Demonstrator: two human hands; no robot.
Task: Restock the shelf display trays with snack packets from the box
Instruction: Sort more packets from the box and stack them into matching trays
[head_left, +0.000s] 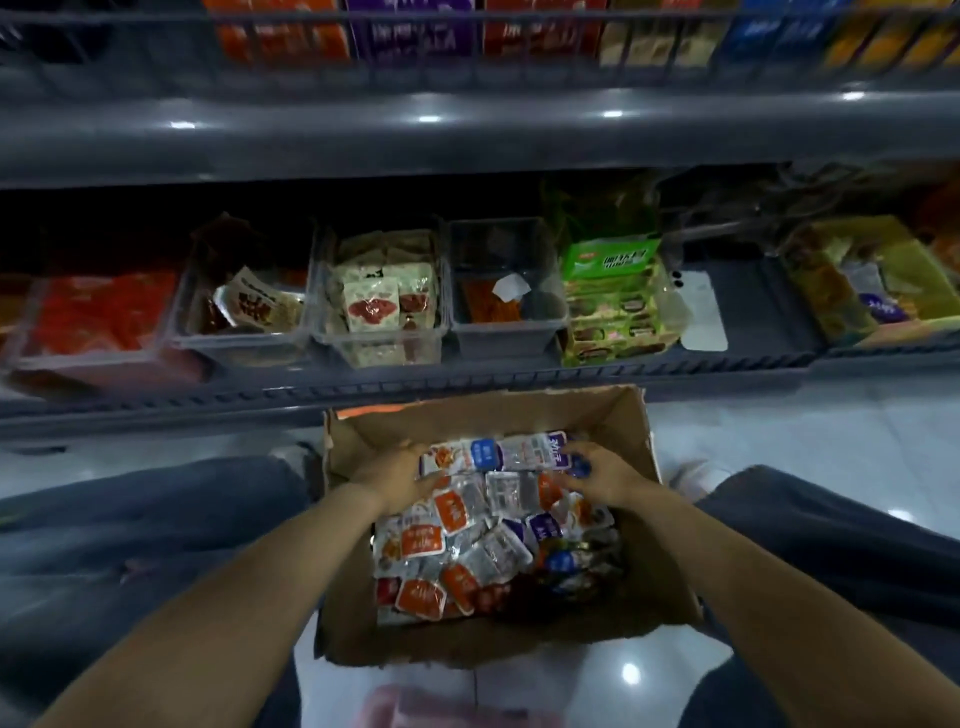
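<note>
Both hands, left and right, clasp snack packets between them in box.

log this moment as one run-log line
step: pick | left hand: grips snack packets | right hand: grips same bunch | cardboard box: on floor

Open cardboard box on floor, heaped with orange, blue snack packets; clear trays on shelf.
</note>
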